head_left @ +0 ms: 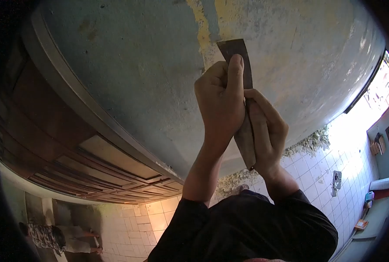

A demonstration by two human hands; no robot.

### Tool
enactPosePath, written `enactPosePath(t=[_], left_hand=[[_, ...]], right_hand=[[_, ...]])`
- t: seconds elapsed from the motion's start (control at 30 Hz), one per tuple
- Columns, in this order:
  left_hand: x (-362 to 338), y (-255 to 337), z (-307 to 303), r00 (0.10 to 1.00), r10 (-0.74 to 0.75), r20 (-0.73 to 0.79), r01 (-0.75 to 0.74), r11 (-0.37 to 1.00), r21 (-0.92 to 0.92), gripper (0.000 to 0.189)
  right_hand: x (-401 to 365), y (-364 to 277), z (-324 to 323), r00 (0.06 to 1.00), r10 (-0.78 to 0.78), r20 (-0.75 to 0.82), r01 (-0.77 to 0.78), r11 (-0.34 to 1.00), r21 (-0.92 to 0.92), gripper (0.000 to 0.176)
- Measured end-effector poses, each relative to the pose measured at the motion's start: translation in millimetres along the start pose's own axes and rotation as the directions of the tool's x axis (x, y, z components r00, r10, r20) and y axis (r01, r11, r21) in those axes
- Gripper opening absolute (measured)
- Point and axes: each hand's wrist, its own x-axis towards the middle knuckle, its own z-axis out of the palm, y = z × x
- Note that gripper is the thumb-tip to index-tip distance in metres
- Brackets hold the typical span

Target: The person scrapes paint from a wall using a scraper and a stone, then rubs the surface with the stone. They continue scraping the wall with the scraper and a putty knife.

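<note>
A scraper with a dark, flat blade is held up against the painted wall, its edge right at a strip of exposed yellow paint. My left hand is closed around the blade's lower part, thumb stretched along its face. Below and to the right, my right hand wraps the scraper's pale, worn handle, with the handle's end showing under the palm. Around the blade, the wall surface is patchy in grey-green, yellow and whitish tones.
Paint flakes lie along the wall's foot on the tiled floor. A brown wooden door with a frame stands left. At the lower left is another person. A metal piece lies on the tiles at right.
</note>
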Motion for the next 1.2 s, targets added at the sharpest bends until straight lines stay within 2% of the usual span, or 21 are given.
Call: enactPosePath(t=[0.03,0.07,0.13,0.27,0.33,0.4,0.47,0.53,0.57,0.63,0.7,0.77,0.83,0.9,0.93,1.0,1.07,1.13,1.2], left_hand=[[4.2,4.7,0.7,0.997,-0.07,0.045,0.073,0.995,-0.074,0.047],[0.5,0.3,1.4,0.996,-0.077,0.049,0.081,0.994,-0.072,0.047],[-2.0,-9.4,3.2,1.0,0.013,-0.002,-0.013,0.999,-0.035,0.047],[6.9,0.4,6.1,0.998,0.055,-0.044,-0.052,0.995,0.084,0.047],[14.6,11.0,4.7,1.0,-0.013,0.021,0.013,0.999,-0.035,0.047],[6.0,6.3,7.5,1.0,-0.011,-0.004,0.011,0.999,-0.038,0.048],[3.5,0.1,8.2,0.999,0.001,-0.034,-0.002,0.999,-0.039,0.048],[4.1,-1.8,9.4,0.996,0.053,-0.076,-0.046,0.995,0.084,0.048],[6.4,-2.3,9.1,0.997,0.034,-0.075,-0.027,0.996,0.087,0.048],[25.8,9.7,9.6,0.996,0.088,-0.014,-0.088,0.994,-0.064,0.046],[21.8,6.7,9.1,0.995,0.094,-0.013,-0.095,0.994,-0.051,0.046],[10.2,-1.1,6.6,0.994,0.108,-0.011,-0.109,0.993,-0.039,0.046],[-4.5,-5.5,5.4,0.997,0.035,-0.064,-0.032,0.999,0.041,0.046],[6.5,-4.2,3.6,0.996,0.075,-0.054,-0.073,0.997,0.039,0.046],[8.3,-0.4,2.3,0.995,0.097,-0.038,-0.095,0.995,0.04,0.046],[14.6,8.2,2.4,0.998,0.057,-0.032,-0.057,0.998,-0.002,0.046],[13.4,10.3,4.7,0.999,0.026,-0.023,-0.027,0.999,-0.047,0.046],[4.7,5.8,5.8,0.995,0.051,-0.082,-0.05,0.999,0.011,0.047],[-1.5,0.5,3.4,0.996,0.031,-0.088,-0.032,0.999,-0.003,0.048]], right_hand=[[3.7,3.6,0.9,1.0,-0.007,-0.001,0.007,1.0,0.001,0.03],[1.4,9.8,1.6,1.0,-0.019,-0.004,0.019,1.0,-0.019,0.03],[-2.7,18.0,1.6,0.999,-0.042,-0.009,0.042,0.998,-0.04,0.03],[7.8,11.2,3.1,0.999,-0.044,-0.013,0.043,0.998,-0.046,0.031],[10.4,8.0,2.7,0.998,-0.06,-0.01,0.06,0.998,-0.02,0.031],[8.6,10.3,2.6,0.991,-0.134,-0.012,0.133,0.989,-0.058,0.031],[-2.2,23.4,2.4,0.99,-0.141,-0.026,0.138,0.987,-0.076,0.031],[6.0,18.0,5.0,0.989,-0.142,-0.034,0.138,0.985,-0.101,0.031],[13.2,13.1,3.4,0.994,-0.111,-0.021,0.108,0.99,-0.088,0.031],[19.9,3.0,4.0,0.997,-0.075,-0.011,0.074,0.994,-0.076,0.03],[23.0,-1.0,5.1,0.992,-0.125,-0.005,0.125,0.992,-0.015,0.031],[5.4,9.2,-0.9,0.994,-0.106,0.003,0.106,0.993,-0.06,0.031],[1.5,20.9,-0.2,0.995,-0.098,0.017,0.099,0.99,-0.104,0.03],[2.8,23.0,5.3,0.981,-0.196,-0.01,0.192,0.969,-0.155,0.03],[3.3,17.9,5.9,0.984,-0.18,-0.012,0.175,0.972,-0.158,0.03],[16.1,3.8,6.3,0.999,-0.036,0.02,0.036,0.999,-0.002,0.03],[13.6,2.9,3.6,0.999,-0.04,0.026,0.041,0.999,-0.026,0.03],[7.2,8.9,2.5,0.998,-0.054,0.034,0.056,0.997,-0.047,0.03],[1.5,18.5,6.1,0.989,-0.148,0.011,0.148,0.986,-0.079,0.029]])
